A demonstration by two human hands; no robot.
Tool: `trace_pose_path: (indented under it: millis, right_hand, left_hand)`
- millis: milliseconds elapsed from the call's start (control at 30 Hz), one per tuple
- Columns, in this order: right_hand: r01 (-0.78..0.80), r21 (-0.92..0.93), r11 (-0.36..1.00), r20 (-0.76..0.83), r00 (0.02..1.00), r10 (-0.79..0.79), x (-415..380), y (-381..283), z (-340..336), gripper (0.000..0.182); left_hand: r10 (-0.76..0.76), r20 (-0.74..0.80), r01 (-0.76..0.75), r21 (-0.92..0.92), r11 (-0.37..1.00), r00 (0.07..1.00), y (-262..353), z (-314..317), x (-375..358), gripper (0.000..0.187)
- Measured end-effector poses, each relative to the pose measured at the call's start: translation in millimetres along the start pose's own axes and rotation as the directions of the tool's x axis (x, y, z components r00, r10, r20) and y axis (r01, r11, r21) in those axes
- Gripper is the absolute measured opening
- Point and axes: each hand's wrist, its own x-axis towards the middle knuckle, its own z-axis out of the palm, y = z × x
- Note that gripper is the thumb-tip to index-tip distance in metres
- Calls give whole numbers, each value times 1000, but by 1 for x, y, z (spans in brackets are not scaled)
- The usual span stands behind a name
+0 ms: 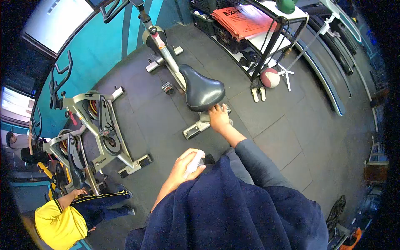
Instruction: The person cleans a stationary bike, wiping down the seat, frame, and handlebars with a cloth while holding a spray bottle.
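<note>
My left hand [180, 170], low in the middle of the head view, is closed around a small white oblong object [194, 164]; its exact kind I cannot tell. My right hand [219, 118] reaches forward to an exercise bike. Its fingers are stretched out and slightly apart, with the tips right at the back edge of the black saddle [202, 88]. Below that hand lies the bike's rear foot bar [193, 130]. The bike's silver frame [171, 58] runs away from me, and a pedal [167, 88] sticks out to its left.
More exercise bikes [98, 133] stand left, where a person in a yellow shirt [62, 221] is beside one. Another person [20, 141] is farther back. A shelf rack [266, 46] holds orange printed sheets [246, 21]. A ball [270, 78] lies near a treadmill [321, 75].
</note>
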Motion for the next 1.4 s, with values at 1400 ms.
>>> trace_pose_path:
  millis: [1400]
  right_hand:
    - [67, -1, 998, 99, 993, -66, -8, -6, 0, 68]
  left_hand:
    - [51, 85, -51, -6, 999, 995, -3, 0, 18, 30]
